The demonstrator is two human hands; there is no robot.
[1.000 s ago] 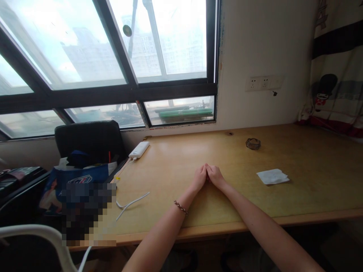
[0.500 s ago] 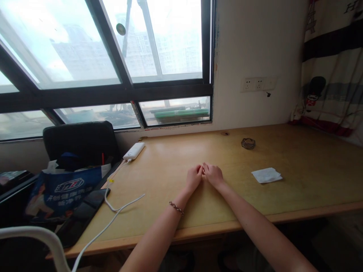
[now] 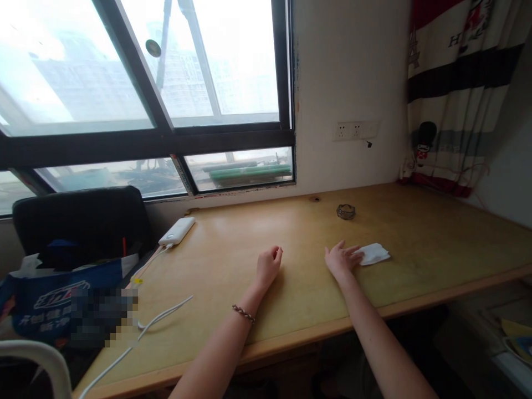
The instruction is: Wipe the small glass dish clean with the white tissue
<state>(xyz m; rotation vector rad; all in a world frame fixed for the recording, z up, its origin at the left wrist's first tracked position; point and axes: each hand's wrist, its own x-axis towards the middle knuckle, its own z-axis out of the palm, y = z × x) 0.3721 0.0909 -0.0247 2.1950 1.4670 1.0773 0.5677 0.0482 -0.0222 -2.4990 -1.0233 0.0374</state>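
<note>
My left hand [image 3: 269, 267], a braided bracelet [image 3: 243, 313] on its wrist, is over the middle of the desk with its fingers curled in. Whatever it may hold is hidden by the fingers. My right hand [image 3: 343, 260] is open, fingers spread, beside a folded white tissue [image 3: 374, 254]. Its fingertips reach the tissue's left edge; I cannot tell whether they touch it. Behind the tissue stands a round ashtray-like dish [image 3: 346, 211].
A white power bank [image 3: 178, 231] lies at the left of the wooden desk [image 3: 233, 244], with a white cable [image 3: 160, 317] trailing forward. Left of the desk, a blue bag [image 3: 62, 299] rests on a black chair [image 3: 83, 219]. Wall sockets [image 3: 349, 131] and a curtain [image 3: 457, 111] are behind.
My hands, together before, have come apart. The right one has moved right to the tissue and spread its fingers; the left stays curled. The view has turned slightly right.
</note>
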